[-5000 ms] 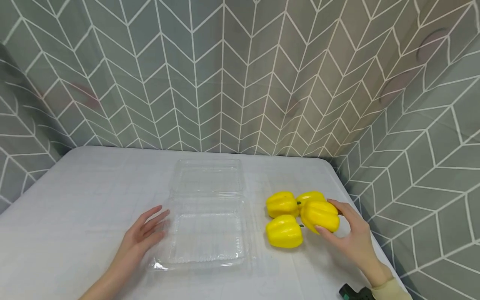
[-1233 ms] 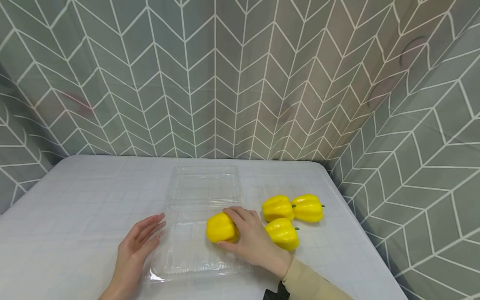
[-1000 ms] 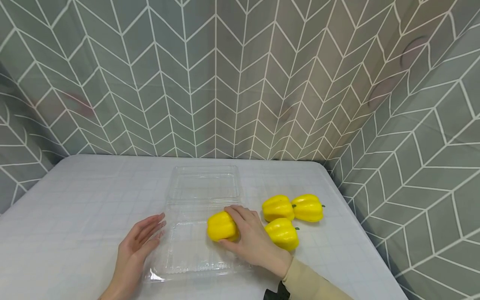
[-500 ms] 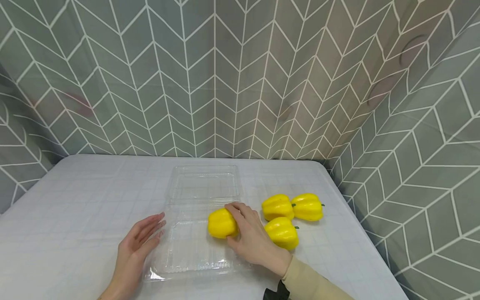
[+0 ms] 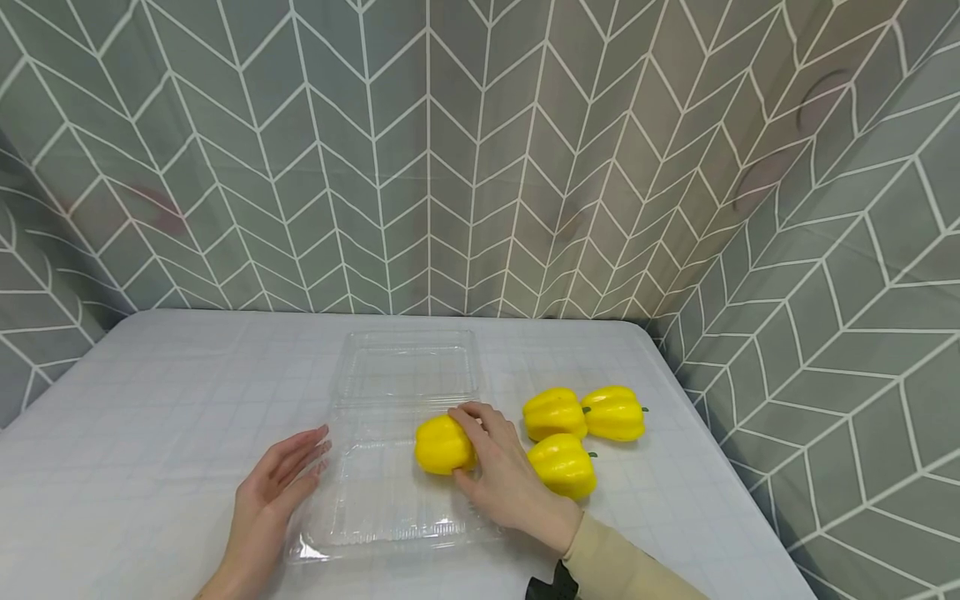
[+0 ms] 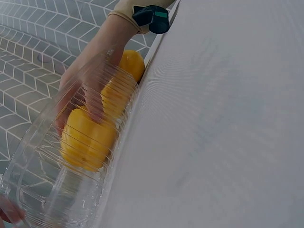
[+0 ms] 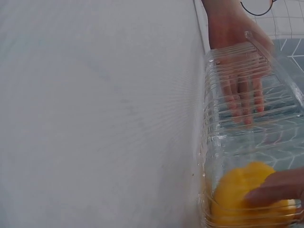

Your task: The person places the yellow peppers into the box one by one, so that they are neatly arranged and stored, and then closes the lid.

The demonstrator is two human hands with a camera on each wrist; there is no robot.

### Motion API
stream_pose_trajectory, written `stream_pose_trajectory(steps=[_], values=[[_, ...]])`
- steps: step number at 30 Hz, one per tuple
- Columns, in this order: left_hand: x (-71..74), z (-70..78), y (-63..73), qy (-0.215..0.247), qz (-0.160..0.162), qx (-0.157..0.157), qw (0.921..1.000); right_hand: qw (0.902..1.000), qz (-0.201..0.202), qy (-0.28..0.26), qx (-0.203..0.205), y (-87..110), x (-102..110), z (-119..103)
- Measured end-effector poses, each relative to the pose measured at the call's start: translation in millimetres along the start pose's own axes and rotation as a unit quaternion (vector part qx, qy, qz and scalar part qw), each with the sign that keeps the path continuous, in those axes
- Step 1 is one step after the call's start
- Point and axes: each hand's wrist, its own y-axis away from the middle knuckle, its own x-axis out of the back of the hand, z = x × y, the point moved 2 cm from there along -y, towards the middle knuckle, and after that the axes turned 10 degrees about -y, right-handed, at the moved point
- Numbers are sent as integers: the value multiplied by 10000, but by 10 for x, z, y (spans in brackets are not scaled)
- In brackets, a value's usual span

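Observation:
A clear plastic clamshell container (image 5: pixel 375 533) lies unfolded on the table, its lid (image 5: pixel 408 367) at the back. In its base sits a yellow bell pepper (image 5: pixel 441 445), toward the right side. My right hand (image 5: pixel 506 479) holds that pepper from the right, thumb in front and fingers behind; its stem end is hidden. At the container's left edge is my left hand (image 5: pixel 272 487), fingers extended and holding nothing. Through the ribbed wall, the left wrist view shows the held pepper (image 6: pixel 88 140) beneath the right hand's fingers.
To the right of the container, three more yellow bell peppers (image 5: pixel 564 467) lie grouped on the white-covered table (image 5: pixel 187 383). A grey curtain (image 5: pixel 465 167) with white chevron lines hangs behind and beside the table. A black device (image 5: pixel 553 583) is on the right wrist.
Since five seconds ago, my right hand has brought the pepper left from the group into the container. Over the last second, hand and pepper have shifted slightly toward the back. The left hand stays put.

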Motion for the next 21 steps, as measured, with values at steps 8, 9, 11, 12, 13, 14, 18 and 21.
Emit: stream_pose_trajectory(steps=[8,9,11,12,13,14,18,21], values=[[1,-11,3,150,-25,-6,9999,10000,40,10,18,0,0,2],[1,-11,2,142,-23,1,9999,10000,39,23,13,0,-1,2],[1,-11,6,184,-22,-22,9998,10000,29,16,-7,-1,-1,1],[0,-11,4,160,-22,-7,9999,10000,23,14,-16,-1,-1,1],[-1,-10,2,151,-24,3,9999,10000,25,20,-14,-2,-1,2],[-2,-11,2,159,-25,5,9999,10000,36,25,-2,-1,-1,3],[-3,-20,-1,204,-42,30,9998,10000,49,22,45,2,-1,3],[-2,-25,1,233,-35,13,9997,10000,49,17,82,1,2,1]])
